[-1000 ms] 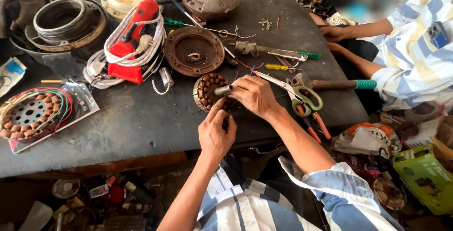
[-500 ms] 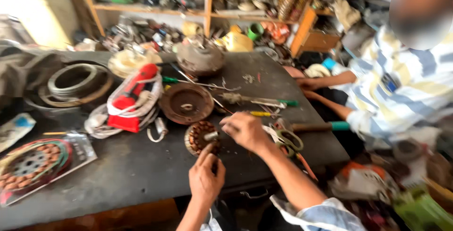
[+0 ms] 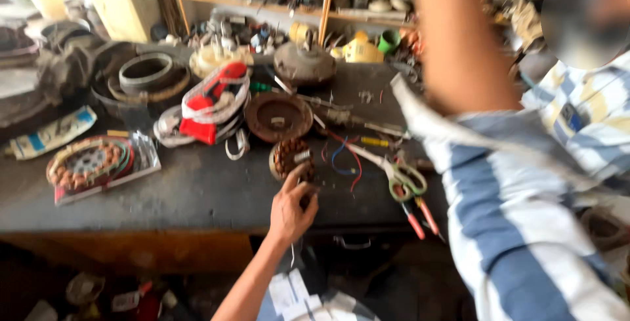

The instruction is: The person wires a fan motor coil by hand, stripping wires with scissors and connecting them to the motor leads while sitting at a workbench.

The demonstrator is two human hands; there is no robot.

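Whereas a second ago both hands met over the small copper-wound coil (image 3: 292, 157), the right arm (image 3: 459, 39) has now swung up and across the right half of the view. Its blue-and-white striped sleeve (image 3: 518, 203) fills the near right, and the hand itself is out of the frame, so its fingers cannot be judged. The view has also tipped up, bringing in the far shelves. That leaves the coil with one hand only.

It sits on the dark workbench (image 3: 197, 190), near the front edge and about mid-width. The left hand (image 3: 292, 206) reaches up from below, its fingers loosely curled with the fingertips (image 3: 303, 171) on the coil's near rim. Whether they pinch a wire there is too blurred to tell.

A co-worker's striped shirt (image 3: 590, 124) shows at the far right, behind the raised arm. On the bench, a red tool wound in white cable (image 3: 213, 101) lies to the far left of the coil. A packaged ring winding (image 3: 92, 163) lies well apart to the left, and a brown round cover (image 3: 279, 116) sits just beyond the coil.

Green-handled scissors (image 3: 400, 177) lie to the coil's right, and loose red and blue wires (image 3: 344, 160) trail between the two. The raised sleeve hides the bench's right end, and those wires crowd the coil's right side.
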